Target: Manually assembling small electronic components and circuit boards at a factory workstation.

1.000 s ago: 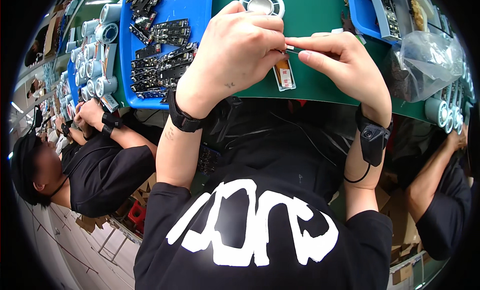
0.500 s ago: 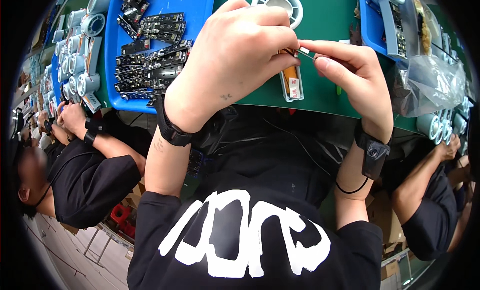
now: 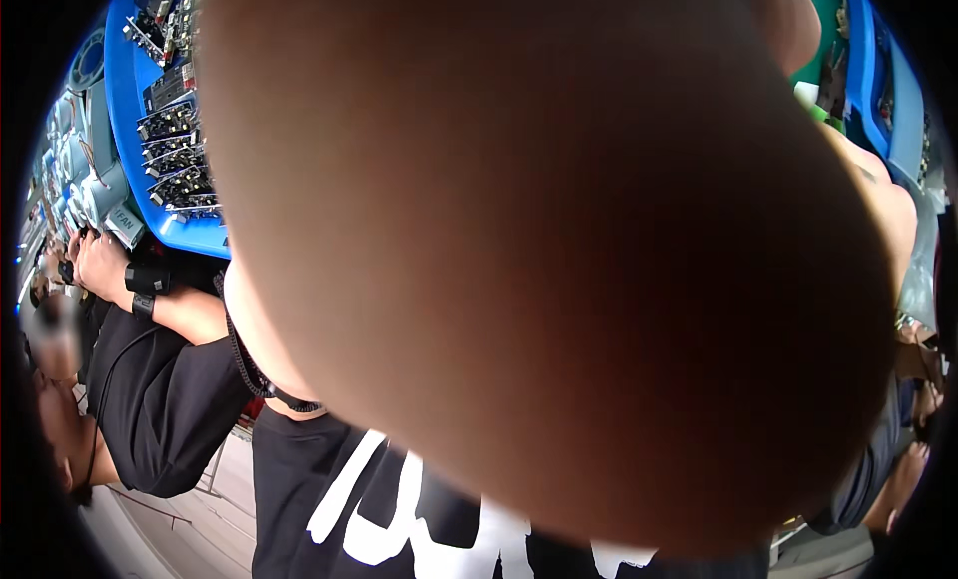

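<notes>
A large, dark, blurred mass of skin fills most of the view; by the strapped wrist at its lower left, it is my left hand (image 3: 479,260), very close to the camera. Its fingers do not show clearly, so what it holds, if anything, stays hidden. At the right edge, part of my right hand (image 3: 883,195) shows behind it, with its fingers covered. A small bright green piece (image 3: 818,113) lies beside the right hand. The workpiece from earlier, a light-blue handle with an orange part inside, is covered from sight.
A blue tray (image 3: 128,170) with several black circuit boards (image 3: 178,130) stands at the left. Light-blue fan housings (image 3: 100,195) are piled beyond it, near a co-worker's hand (image 3: 100,265). Another blue tray (image 3: 870,70) and a clear plastic bag (image 3: 920,280) are at the right.
My left hand has come up close to the camera and now blocks the middle of the view. The two hands were together at the light-blue handle before; my right hand appears farther right.
</notes>
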Action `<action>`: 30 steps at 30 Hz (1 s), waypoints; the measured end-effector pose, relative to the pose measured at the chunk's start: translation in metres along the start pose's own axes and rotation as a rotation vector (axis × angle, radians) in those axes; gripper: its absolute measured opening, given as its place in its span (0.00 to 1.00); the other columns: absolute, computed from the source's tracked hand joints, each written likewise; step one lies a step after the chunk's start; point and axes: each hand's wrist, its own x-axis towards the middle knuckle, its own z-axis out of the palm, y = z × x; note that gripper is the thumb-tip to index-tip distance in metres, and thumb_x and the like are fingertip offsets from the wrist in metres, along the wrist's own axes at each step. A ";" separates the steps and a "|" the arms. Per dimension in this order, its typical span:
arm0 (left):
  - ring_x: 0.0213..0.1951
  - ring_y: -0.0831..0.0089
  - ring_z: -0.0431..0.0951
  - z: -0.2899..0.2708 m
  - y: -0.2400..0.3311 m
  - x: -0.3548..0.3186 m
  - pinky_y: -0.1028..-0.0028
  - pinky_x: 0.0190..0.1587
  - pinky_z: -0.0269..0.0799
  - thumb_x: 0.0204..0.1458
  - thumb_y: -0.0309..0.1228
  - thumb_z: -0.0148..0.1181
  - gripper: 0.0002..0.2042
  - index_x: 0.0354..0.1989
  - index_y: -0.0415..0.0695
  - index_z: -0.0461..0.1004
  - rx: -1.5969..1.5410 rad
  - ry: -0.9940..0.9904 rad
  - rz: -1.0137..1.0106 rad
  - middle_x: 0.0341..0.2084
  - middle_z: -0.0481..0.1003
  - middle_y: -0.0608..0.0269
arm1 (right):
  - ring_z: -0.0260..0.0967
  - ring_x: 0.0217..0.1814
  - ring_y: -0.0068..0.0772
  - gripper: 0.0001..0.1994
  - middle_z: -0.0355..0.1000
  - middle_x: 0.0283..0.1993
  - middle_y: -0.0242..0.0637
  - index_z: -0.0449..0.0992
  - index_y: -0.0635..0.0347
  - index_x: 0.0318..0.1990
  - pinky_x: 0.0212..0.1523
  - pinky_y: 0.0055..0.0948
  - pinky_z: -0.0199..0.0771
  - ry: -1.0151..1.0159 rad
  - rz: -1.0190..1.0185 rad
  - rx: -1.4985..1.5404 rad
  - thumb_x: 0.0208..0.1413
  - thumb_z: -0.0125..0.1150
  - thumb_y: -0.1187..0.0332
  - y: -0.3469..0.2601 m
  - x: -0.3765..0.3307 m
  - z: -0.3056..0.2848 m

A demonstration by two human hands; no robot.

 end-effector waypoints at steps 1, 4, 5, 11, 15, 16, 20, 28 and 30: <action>0.31 0.69 0.75 -0.001 0.000 0.000 0.70 0.34 0.68 0.37 0.28 0.76 0.11 0.31 0.45 0.82 0.005 -0.005 -0.008 0.29 0.78 0.68 | 0.77 0.45 0.38 0.15 0.79 0.46 0.50 0.80 0.74 0.50 0.48 0.29 0.73 -0.022 -0.006 -0.008 0.58 0.56 0.75 0.004 0.000 -0.002; 0.31 0.69 0.75 -0.001 0.003 0.003 0.70 0.34 0.68 0.37 0.28 0.76 0.11 0.31 0.44 0.82 0.004 -0.016 0.002 0.29 0.78 0.67 | 0.78 0.47 0.41 0.14 0.79 0.47 0.53 0.80 0.75 0.48 0.49 0.31 0.74 -0.060 -0.007 -0.054 0.57 0.56 0.75 0.003 -0.001 -0.004; 0.31 0.69 0.75 -0.001 0.004 0.004 0.70 0.34 0.68 0.37 0.28 0.76 0.11 0.31 0.44 0.82 0.001 -0.019 0.009 0.29 0.78 0.67 | 0.78 0.47 0.41 0.14 0.79 0.47 0.53 0.80 0.75 0.48 0.49 0.31 0.74 -0.056 -0.002 -0.056 0.57 0.56 0.75 0.002 -0.002 -0.004; 0.32 0.69 0.76 -0.008 0.010 0.005 0.70 0.34 0.69 0.36 0.28 0.76 0.11 0.31 0.44 0.82 0.011 -0.041 0.027 0.29 0.78 0.66 | 0.78 0.45 0.44 0.14 0.79 0.46 0.54 0.80 0.76 0.46 0.47 0.32 0.74 -0.047 0.006 -0.016 0.55 0.57 0.76 0.007 -0.011 -0.004; 0.32 0.69 0.76 -0.016 0.016 0.006 0.70 0.34 0.69 0.36 0.28 0.76 0.12 0.31 0.44 0.82 0.054 -0.067 0.018 0.29 0.78 0.65 | 0.78 0.45 0.45 0.14 0.79 0.46 0.55 0.80 0.75 0.46 0.46 0.32 0.74 -0.118 -0.018 -0.027 0.54 0.58 0.74 0.011 -0.004 -0.013; 0.32 0.69 0.76 -0.018 0.018 0.005 0.70 0.34 0.69 0.36 0.28 0.76 0.12 0.31 0.43 0.82 0.068 -0.078 0.014 0.29 0.78 0.65 | 0.78 0.44 0.45 0.15 0.79 0.46 0.55 0.80 0.75 0.46 0.46 0.32 0.74 -0.134 -0.028 -0.026 0.54 0.58 0.74 0.013 -0.003 -0.015; 0.32 0.69 0.76 -0.022 0.017 0.010 0.70 0.34 0.70 0.35 0.27 0.76 0.12 0.31 0.43 0.82 0.055 -0.088 0.066 0.29 0.78 0.65 | 0.77 0.44 0.45 0.15 0.78 0.46 0.55 0.80 0.75 0.46 0.45 0.32 0.73 -0.161 0.007 -0.079 0.53 0.59 0.72 0.006 -0.006 -0.023; 0.33 0.69 0.76 -0.041 0.025 0.025 0.70 0.33 0.70 0.35 0.27 0.77 0.13 0.31 0.43 0.82 0.128 -0.116 0.107 0.29 0.78 0.63 | 0.71 0.34 0.37 0.18 0.75 0.35 0.46 0.80 0.73 0.51 0.36 0.30 0.68 -0.013 0.116 -0.054 0.53 0.58 0.73 -0.001 -0.012 -0.008; 0.33 0.69 0.76 -0.048 0.039 0.033 0.70 0.33 0.70 0.35 0.27 0.77 0.13 0.31 0.42 0.82 0.126 -0.081 0.140 0.29 0.78 0.63 | 0.69 0.32 0.33 0.19 0.74 0.33 0.43 0.80 0.72 0.52 0.34 0.28 0.66 0.060 0.073 -0.060 0.54 0.57 0.72 -0.004 -0.018 0.001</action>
